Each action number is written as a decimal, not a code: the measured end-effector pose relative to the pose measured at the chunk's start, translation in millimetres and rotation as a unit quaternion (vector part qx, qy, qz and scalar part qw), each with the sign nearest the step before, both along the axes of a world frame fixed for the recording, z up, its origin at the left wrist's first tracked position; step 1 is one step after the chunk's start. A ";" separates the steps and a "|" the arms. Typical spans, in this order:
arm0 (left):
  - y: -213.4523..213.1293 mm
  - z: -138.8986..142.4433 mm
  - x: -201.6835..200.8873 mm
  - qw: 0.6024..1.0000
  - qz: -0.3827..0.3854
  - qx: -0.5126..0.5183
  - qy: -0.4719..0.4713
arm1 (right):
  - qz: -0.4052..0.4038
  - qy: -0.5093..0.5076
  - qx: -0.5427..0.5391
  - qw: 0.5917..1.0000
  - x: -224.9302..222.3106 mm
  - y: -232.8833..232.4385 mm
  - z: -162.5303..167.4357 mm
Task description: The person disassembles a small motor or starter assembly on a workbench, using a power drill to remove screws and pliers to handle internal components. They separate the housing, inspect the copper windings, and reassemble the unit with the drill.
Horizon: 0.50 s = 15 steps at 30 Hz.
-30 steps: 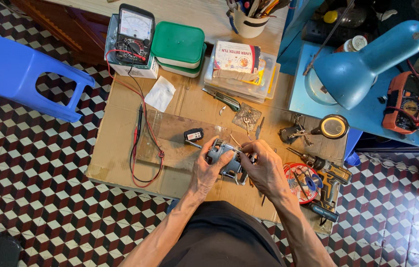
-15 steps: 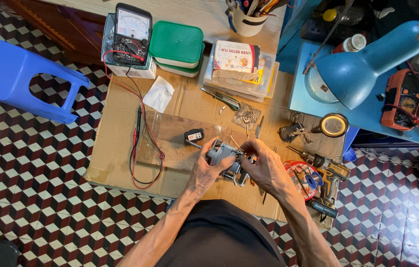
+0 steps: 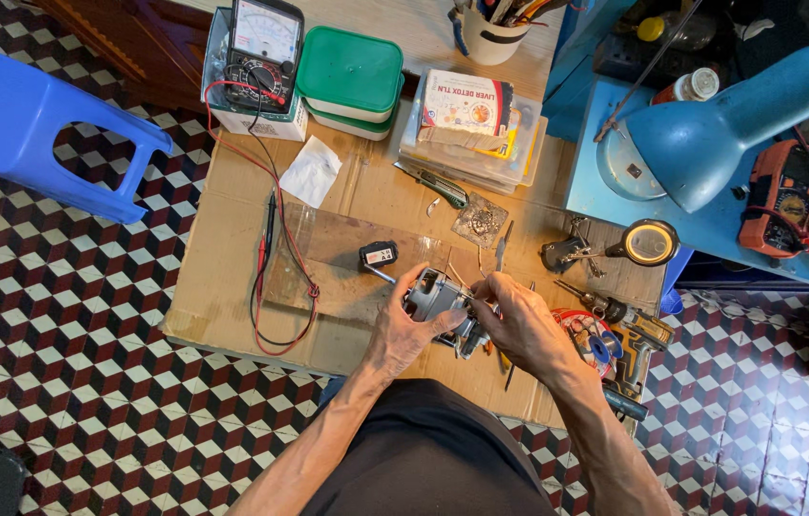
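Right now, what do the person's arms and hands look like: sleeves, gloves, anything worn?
Both forearms are bare to the elbow, with no sleeves in view. The left hand and right hand are ungloved. I can make out no watch, ring or wristband. Dark clothing covers the lap below.

I see the motor (image 3: 435,298) on the counter (image 3: 223,306), my landmark: meter (image 3: 261,43) far behind-left, lidded boxes (image 3: 349,72) behind, probe leads (image 3: 266,258) left, drill (image 3: 629,330) right, lamp (image 3: 710,134) behind-right, stool (image 3: 32,124) far left.
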<state>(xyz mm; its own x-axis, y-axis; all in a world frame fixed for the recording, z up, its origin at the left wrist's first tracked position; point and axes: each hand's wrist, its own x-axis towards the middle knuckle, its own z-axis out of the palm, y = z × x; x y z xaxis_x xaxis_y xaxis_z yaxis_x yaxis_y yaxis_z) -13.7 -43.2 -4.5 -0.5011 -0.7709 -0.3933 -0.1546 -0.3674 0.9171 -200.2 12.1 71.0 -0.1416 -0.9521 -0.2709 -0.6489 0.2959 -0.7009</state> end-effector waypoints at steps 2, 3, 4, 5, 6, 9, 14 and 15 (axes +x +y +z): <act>0.9 -1.6 0.4 1.000 0.001 -0.009 -0.002 | -0.013 -0.034 0.032 0.999 -2.7 -0.7 3.4; 0.9 -2.3 1.0 1.000 0.001 -0.012 -0.002 | -0.020 -0.052 0.048 0.997 -4.0 -0.5 4.6; 1.0 -3.1 1.4 1.000 0.002 -0.015 -0.003 | -0.012 -0.047 0.056 0.997 -4.8 0.3 5.1; 1.3 -3.5 1.6 1.000 0.004 -0.016 -0.003 | -0.003 -0.041 0.063 0.997 -6.0 0.9 5.3; 1.9 -3.8 1.6 1.000 0.005 -0.017 -0.002 | 0.006 -0.035 0.070 0.997 -7.4 1.8 5.4; 3.1 -4.2 1.4 1.000 0.005 -0.009 -0.007 | 0.071 0.045 -0.045 0.995 -4.1 3.3 1.2; 3.4 -4.1 0.0 0.999 -0.007 -0.021 -0.023 | 0.019 0.047 0.032 0.998 2.6 2.1 0.6; 3.7 -3.9 0.3 1.000 -0.006 -0.020 -0.020 | 0.008 0.046 0.048 0.998 2.8 1.9 1.6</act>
<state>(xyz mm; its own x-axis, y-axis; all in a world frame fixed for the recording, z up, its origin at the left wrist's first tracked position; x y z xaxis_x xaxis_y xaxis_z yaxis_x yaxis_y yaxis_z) -13.4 -39.5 -8.4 -0.4952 -0.7801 -0.3823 -0.1952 -0.3289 0.9240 -197.5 14.0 72.6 -0.1554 -0.9247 -0.3476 -0.7139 0.3483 -0.6075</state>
